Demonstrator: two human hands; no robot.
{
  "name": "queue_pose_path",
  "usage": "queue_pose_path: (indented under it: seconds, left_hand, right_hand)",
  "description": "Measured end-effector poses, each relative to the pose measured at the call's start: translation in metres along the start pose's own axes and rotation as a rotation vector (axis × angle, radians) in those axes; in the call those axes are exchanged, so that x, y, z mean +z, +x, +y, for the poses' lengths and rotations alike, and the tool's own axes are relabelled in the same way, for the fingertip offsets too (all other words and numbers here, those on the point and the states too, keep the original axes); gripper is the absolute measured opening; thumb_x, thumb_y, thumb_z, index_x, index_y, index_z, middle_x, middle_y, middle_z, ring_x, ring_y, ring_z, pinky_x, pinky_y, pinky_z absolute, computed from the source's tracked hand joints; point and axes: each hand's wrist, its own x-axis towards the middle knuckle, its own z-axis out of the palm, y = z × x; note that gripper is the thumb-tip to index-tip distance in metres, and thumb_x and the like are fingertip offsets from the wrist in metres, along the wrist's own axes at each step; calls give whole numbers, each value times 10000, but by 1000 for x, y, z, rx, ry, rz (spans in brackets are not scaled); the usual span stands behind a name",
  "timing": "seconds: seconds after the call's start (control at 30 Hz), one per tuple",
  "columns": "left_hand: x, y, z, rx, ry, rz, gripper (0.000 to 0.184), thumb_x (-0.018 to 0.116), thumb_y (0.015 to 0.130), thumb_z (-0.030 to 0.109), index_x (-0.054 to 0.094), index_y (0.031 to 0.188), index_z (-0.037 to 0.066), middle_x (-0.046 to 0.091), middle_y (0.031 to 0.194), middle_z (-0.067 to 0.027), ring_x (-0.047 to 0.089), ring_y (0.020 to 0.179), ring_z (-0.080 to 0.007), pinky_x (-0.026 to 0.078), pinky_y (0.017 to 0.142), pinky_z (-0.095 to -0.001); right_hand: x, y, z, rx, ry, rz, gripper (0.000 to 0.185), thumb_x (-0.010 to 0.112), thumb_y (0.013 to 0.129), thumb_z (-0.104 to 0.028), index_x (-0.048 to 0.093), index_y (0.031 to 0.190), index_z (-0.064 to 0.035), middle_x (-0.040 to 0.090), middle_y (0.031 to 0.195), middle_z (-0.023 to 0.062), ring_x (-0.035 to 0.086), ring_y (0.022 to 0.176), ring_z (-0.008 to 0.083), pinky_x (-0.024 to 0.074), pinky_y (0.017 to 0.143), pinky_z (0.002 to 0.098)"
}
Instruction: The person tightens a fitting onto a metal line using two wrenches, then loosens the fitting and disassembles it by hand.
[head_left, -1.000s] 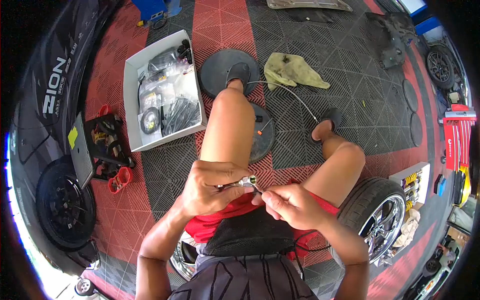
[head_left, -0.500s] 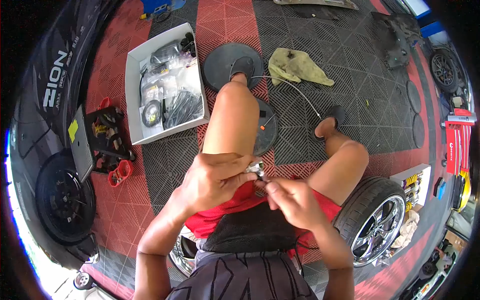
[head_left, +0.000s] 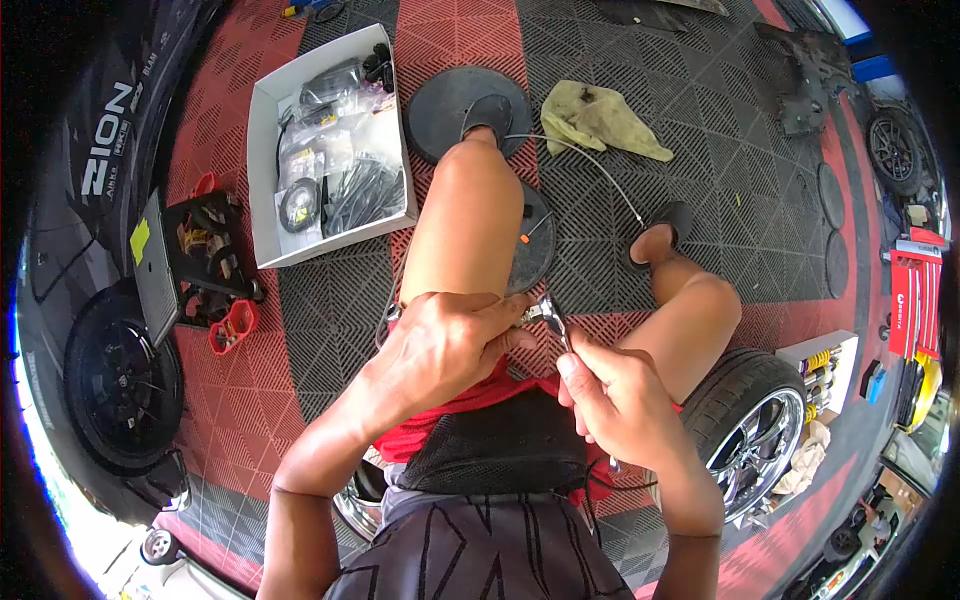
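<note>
My left hand (head_left: 440, 340) is closed, thumb and index finger pinching a small silvery metal fitting (head_left: 532, 315) above my lap. My right hand (head_left: 622, 395) wraps around a chrome wrench (head_left: 553, 318), whose head meets the fitting's right end. The other end of the wrench pokes out below my right fist. A thin hose (head_left: 392, 305) curves beside my left hand; whether it joins the fitting is hidden by the fingers. Between my feet, a pale braided line (head_left: 590, 158) arcs across the floor.
A white box (head_left: 262, 160) of bagged parts stands left of my leg, with a tool cart (head_left: 205, 250) further left. A yellowish cloth (head_left: 600, 120) lies ahead on the tiles. A chrome wheel (head_left: 755, 450) sits at my right, near a box of yellow springs (head_left: 822, 375).
The wrench now shows in my right hand, its head against the fitting. My right hand has shifted slightly right and turned upright. The left hand still grips the fitting, now turned sideways.
</note>
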Motion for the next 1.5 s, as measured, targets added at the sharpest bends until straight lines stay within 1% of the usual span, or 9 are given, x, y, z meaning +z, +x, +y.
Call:
queue_pose_path:
  seconds: [0.27, 0.3, 0.63, 0.7, 0.83, 1.03, 1.07, 1.1, 1.5]
  left_hand:
    - [3, 3, -2, -38, 27, -74, 248, 659, 839, 122, 637, 1055, 2, 666, 771, -163, 662, 718, -344, 526, 630, -409]
    - [4, 2, -2, -58, 14, -62, 260, 683, 828, 152, 649, 1049, 21, 672, 822, -167, 660, 754, -356, 529, 653, -417]
    - [8, 3, -3, -156, -20, -66, 235, 714, 819, 199, 679, 987, 38, 683, 837, -170, 659, 779, -368, 533, 687, -418]
    - [9, 3, -2, -164, -10, -56, 222, 716, 818, 198, 683, 970, 40, 679, 813, -172, 660, 765, -366, 534, 678, -417]
    - [10, 6, 3, -185, 1, -79, 199, 717, 819, 192, 689, 946, 42, 673, 778, -177, 663, 733, -359, 535, 651, -414]
    - [7, 7, -2, -161, 10, -105, 221, 716, 823, 219, 686, 955, 44, 675, 774, -170, 663, 735, -362, 535, 646, -421]
    - [7, 7, -1, -165, 11, -103, 221, 716, 823, 219, 686, 955, 44, 675, 774, -170, 663, 735, -362, 535, 646, -421]
    - [8, 7, 0, -175, 35, -75, 223, 717, 823, 223, 686, 955, 45, 674, 769, -171, 662, 735, -366, 535, 644, -424]
    - [12, 11, 3, -237, 28, -98, 229, 709, 830, 212, 665, 975, 40, 671, 776, -185, 664, 742, -370, 533, 650, -434]
  right_hand:
    - [0, 9, 11, -16, -112, -22, 307, 490, 950, -104, 499, 1190, 88, 615, 700, 224, 647, 685, 399, 496, 609, 462]
    - [-1, 11, 19, -114, -198, -8, 354, 486, 972, -78, 471, 1270, 113, 632, 692, 114, 643, 566, 185, 514, 523, 298]
    - [-7, 28, 43, -311, -234, 80, 326, 556, 939, -94, 549, 1207, 91, 613, 759, 151, 635, 678, 220, 482, 612, 323]
    - [-5, 18, 21, -96, -193, 20, 299, 517, 949, -133, 547, 1183, 51, 627, 812, 246, 625, 792, 433, 493, 685, 442]
    - [-2, 11, 6, 9, -86, -35, 357, 517, 974, -140, 526, 1267, 63, 601, 610, 54, 561, 443, 118, 458, 443, 264]
    - [0, 22, 31, 15, -15, -14, 480, 528, 983, -170, 392, 1421, -30, 606, 724, 23, 526, 534, 70, 444, 488, 236]
    - [-3, 27, 28, -27, 6, -17, 507, 521, 962, -161, 357, 1413, 4, 660, 905, 199, 670, 828, 323, 506, 772, 394]
    - [-1, 29, 36, -95, 17, 40, 494, 535, 957, -165, 389, 1397, 4, 658, 974, 221, 665, 894, 356, 500, 799, 405]
    - [6, 36, 27, 35, 52, 120, 347, 553, 966, -215, 517, 1248, -16, 640, 771, 147, 638, 642, 238, 484, 621, 358]
